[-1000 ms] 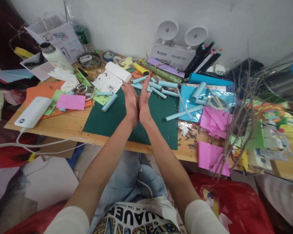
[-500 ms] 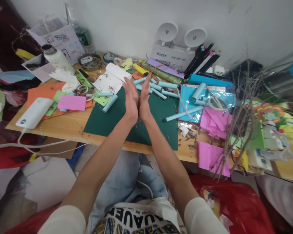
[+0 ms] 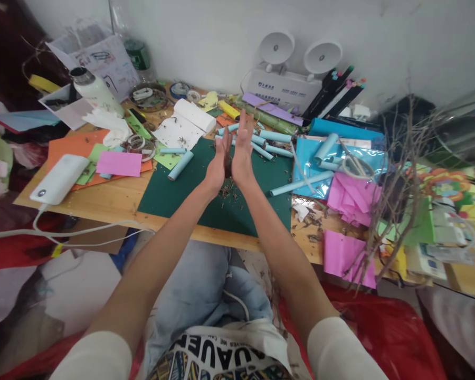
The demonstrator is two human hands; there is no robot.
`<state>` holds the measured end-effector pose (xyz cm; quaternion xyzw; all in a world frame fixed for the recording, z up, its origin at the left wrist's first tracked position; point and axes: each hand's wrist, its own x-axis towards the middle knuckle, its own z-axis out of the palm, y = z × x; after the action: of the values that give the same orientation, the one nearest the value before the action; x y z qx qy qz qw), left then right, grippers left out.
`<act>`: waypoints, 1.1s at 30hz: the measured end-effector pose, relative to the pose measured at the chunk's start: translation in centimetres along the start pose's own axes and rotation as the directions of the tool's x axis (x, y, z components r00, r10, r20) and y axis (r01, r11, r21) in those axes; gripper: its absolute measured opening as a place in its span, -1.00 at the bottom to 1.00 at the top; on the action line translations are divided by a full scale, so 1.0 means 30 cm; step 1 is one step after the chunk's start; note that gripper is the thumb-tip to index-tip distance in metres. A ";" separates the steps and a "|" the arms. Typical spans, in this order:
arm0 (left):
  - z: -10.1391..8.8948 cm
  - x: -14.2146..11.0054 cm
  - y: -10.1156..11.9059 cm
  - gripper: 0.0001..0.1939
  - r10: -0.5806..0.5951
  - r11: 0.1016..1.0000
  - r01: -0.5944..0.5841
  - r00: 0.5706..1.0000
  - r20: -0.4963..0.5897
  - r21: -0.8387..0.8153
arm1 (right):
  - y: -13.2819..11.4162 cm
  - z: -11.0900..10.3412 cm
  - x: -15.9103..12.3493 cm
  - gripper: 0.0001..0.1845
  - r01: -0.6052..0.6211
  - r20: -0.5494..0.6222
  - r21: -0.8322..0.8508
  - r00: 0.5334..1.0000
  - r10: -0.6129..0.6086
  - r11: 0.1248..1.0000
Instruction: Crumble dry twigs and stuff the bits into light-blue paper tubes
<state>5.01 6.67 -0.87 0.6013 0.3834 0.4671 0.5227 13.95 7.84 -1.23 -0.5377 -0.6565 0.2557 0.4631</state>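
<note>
My left hand (image 3: 217,164) and my right hand (image 3: 243,153) stand on edge over the green cutting mat (image 3: 174,195), palms facing, fingers stretched out. Between the palms is a narrow dark gap with what look like dry brown bits; how much is there I cannot tell. Below the wrists, a small heap of dry brown crumbs (image 3: 230,194) lies on the mat. Several light blue paper tubes (image 3: 275,136) lie just beyond my fingertips. Another blue tube (image 3: 181,165) rests left of my left hand.
A white power bank (image 3: 58,179) with a cable lies at the left, near a pale bottle (image 3: 97,92). Scissors (image 3: 356,163) rest on a blue packet at the right, near pink paper (image 3: 350,198) and dry twigs (image 3: 404,200). A white emergency light (image 3: 283,87) stands against the wall.
My hands have slid against each other: the right has gone further forward, the left has drawn back slightly. More brown crumbs show on the mat below them.
</note>
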 end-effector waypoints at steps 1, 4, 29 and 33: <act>-0.014 -0.001 -0.017 -0.36 -0.009 0.999 0.009 1.000 0.009 -0.036 | 0.016 -0.002 -0.005 -0.18 -0.041 -0.043 0.049 0.998 0.043 0.998; -0.048 -0.009 -0.060 -0.43 -0.046 0.996 0.043 0.998 -0.035 -0.074 | 0.052 -0.034 -0.025 -0.19 -0.118 -0.149 0.177 0.978 0.145 0.977; -0.153 -0.108 -0.039 -0.84 -0.029 0.959 0.049 0.997 -0.076 0.278 | 0.057 -0.131 -0.217 -0.90 -0.033 -0.085 0.055 0.996 0.037 0.998; -0.175 -0.100 -0.041 -0.81 -0.061 0.973 0.085 0.991 -0.117 0.214 | 0.060 -0.148 -0.206 -0.87 -0.057 -0.085 0.118 0.994 0.067 0.991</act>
<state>-0.81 5.42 -2.47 0.6141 0.4823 0.4350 0.4483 18.69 1.82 -2.82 -0.5410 -0.6022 0.2834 0.5141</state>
